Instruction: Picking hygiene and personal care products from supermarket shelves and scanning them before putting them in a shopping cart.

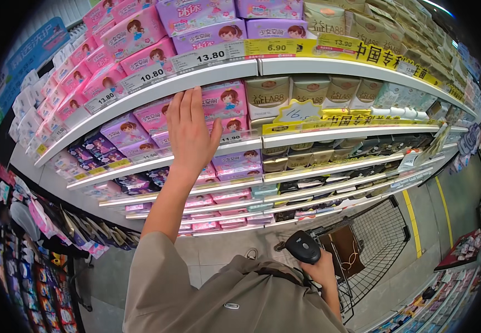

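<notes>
My left hand (191, 133) is raised flat before the shelves, its fingers extended and its thumb apart, holding nothing. The fingertips overlap the lower front edge of the upper shelf (219, 70); whether they touch it I cannot tell. Behind the hand, partly hidden, are pink packs of sanitary pads (226, 102) with a cartoon girl on them. Low at my right side, my right hand (322, 266) grips a black handheld barcode scanner (302, 246). Gold packs (267, 96) fill the same shelf further right. Price labels (210, 55) line the shelf edges.
A black wire shopping cart (384, 237) with a brown box (342, 249) in it stands at my right. Bags hang on a rack (86, 224) at the left, near a person in grey (24, 220). Another stocked shelf (444, 299) lies at the lower right.
</notes>
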### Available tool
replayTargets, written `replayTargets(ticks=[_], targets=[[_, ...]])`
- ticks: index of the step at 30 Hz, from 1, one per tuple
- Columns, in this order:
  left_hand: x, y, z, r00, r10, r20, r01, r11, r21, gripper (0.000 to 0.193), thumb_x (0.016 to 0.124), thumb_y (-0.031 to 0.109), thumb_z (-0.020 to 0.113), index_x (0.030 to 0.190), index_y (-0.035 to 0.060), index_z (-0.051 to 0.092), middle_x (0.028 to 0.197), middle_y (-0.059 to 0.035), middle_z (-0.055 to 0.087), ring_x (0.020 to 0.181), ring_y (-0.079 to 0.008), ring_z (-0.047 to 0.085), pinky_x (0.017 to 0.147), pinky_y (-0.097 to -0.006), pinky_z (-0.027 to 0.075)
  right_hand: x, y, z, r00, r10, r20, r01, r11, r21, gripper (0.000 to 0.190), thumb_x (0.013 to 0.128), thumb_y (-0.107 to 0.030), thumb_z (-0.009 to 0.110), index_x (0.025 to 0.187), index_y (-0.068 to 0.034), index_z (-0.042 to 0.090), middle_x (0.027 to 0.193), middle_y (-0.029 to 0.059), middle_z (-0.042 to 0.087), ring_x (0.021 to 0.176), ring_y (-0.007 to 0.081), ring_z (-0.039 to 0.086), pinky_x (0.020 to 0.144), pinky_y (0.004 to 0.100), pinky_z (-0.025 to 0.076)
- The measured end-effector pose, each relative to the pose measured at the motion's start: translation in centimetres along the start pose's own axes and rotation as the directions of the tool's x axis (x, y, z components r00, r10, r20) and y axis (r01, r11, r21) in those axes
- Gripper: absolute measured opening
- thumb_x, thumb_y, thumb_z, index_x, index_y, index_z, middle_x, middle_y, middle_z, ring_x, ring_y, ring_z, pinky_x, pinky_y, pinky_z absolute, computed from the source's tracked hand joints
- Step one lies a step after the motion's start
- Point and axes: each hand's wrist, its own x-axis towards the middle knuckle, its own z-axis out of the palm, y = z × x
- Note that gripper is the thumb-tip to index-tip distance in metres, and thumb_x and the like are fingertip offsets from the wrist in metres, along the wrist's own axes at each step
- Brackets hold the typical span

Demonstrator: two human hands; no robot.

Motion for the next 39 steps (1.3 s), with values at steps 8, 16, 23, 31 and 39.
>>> replayTargets(ticks=[8,16,23,31,39], targets=[[0.4,0.1,1.3,0.997,-0.005,0.073,0.003,0.999,0.040,0.064,0.072,0.019,0.071,0.127,0.0007,0.044,0.124,-0.0200,0.047,0.119,-0.0389,0.040,0.100,-0.0472,0.032,-1.5,0.4,-0.6,0.995,0.054,-0.088,-0.052,0.998,0.032,0.033,0.062,-0.014,0.071,0.089,0.002,0.062,0.078,0.0193,0.065,0.076,0.0318,0.066,0.067,0.0343,0.050],[-0.3,-0.1,1.4,0.999,0.019,-0.040,-0.020,0.999,-0.039,0.049,0.067,0.015,0.074,0.108,0.0026,0.052,0.124,-0.0199,0.048,0.119,-0.0391,0.041,0.099,-0.0466,0.032,-2.5,-0.2,-0.8,0.981,0.105,-0.164,-0.089,0.991,0.104,0.035,0.061,-0.011,0.072,0.093,0.002,0.062,0.081,0.0179,0.066,0.076,0.0285,0.067,0.069,0.0329,0.050],[0.1,0.5,-1.1,0.995,0.040,0.092,-0.037,0.999,-0.034,0.060,0.061,0.009,0.078,0.114,0.0062,0.051,0.118,-0.0171,0.049,0.115,-0.0355,0.043,0.097,-0.0450,0.033,-3.5,0.5,-0.9,0.974,0.097,-0.205,-0.074,0.991,0.116,0.036,0.061,-0.010,0.072,0.094,0.001,0.063,0.081,0.0167,0.067,0.076,0.0277,0.067,0.069,0.0325,0.050],[-6.0,4.1,-2.2,0.895,-0.419,0.151,0.373,0.520,-0.769,0.058,0.075,0.016,0.073,0.124,0.0017,0.045,0.110,-0.0095,0.051,0.104,-0.0218,0.049,0.093,-0.0352,0.037,-3.9,-0.7,-1.6,0.963,0.103,-0.250,-0.073,0.989,0.126,0.037,0.060,-0.007,0.069,0.095,0.003,0.062,0.082,0.0162,0.067,0.076,0.0267,0.067,0.070,0.0314,0.050],[-12.0,11.3,0.2,0.539,-0.044,0.841,0.411,-0.858,-0.308,0.047,0.094,0.031,0.046,0.130,0.0013,0.041,0.124,-0.0152,0.053,0.112,-0.0281,0.054,0.095,-0.0434,0.043,-4.9,-2.4,-2.8,0.965,-0.067,-0.252,0.116,0.976,0.185,0.046,0.057,-0.009,0.073,0.099,0.004,0.060,0.088,0.0151,0.066,0.079,0.0285,0.065,0.073,0.0326,0.049]])
